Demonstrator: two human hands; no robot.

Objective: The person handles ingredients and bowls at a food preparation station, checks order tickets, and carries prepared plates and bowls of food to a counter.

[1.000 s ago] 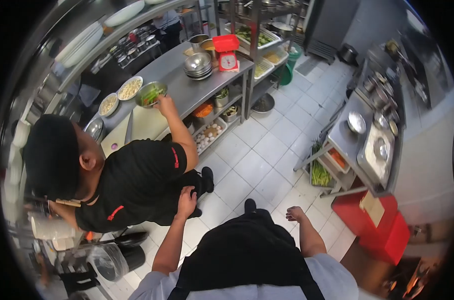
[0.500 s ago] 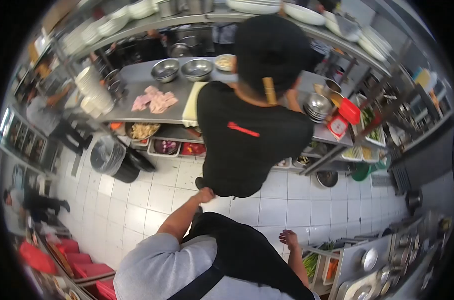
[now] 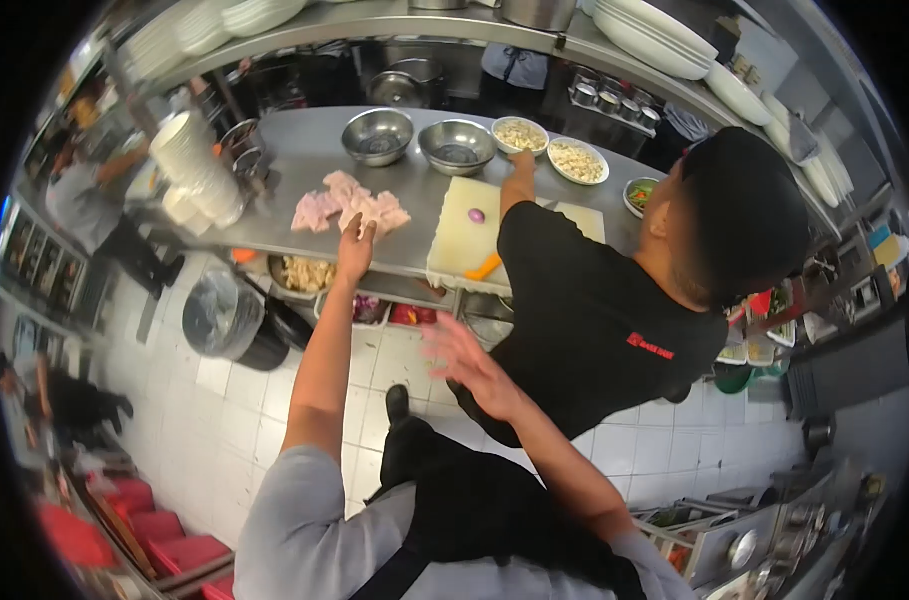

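Observation:
My left hand (image 3: 356,248) reaches up to the steel counter (image 3: 265,232), fingers apart, right at the near edge of a pile of pale raw meat pieces (image 3: 350,210). My right hand (image 3: 462,358) hangs in the air in front of me, blurred, fingers spread and holding nothing, close to the back of a co-worker in a black shirt (image 3: 590,320). That person leans over a white cutting board (image 3: 465,245) and reaches toward a bowl of chopped food (image 3: 521,134). A small purple onion (image 3: 477,215) and an orange carrot piece (image 3: 483,268) lie on the board.
Two empty steel bowls (image 3: 378,135) stand at the back of the counter, a stack of white containers (image 3: 197,170) at its left. A black bin with a clear liner (image 3: 227,320) stands on the tiled floor. Red crates (image 3: 165,540) sit lower left. Another person (image 3: 90,205) works far left.
My left hand has left the co-worker's back and risen to the meat on the counter. My right hand has lifted from my side. The co-worker has shifted right.

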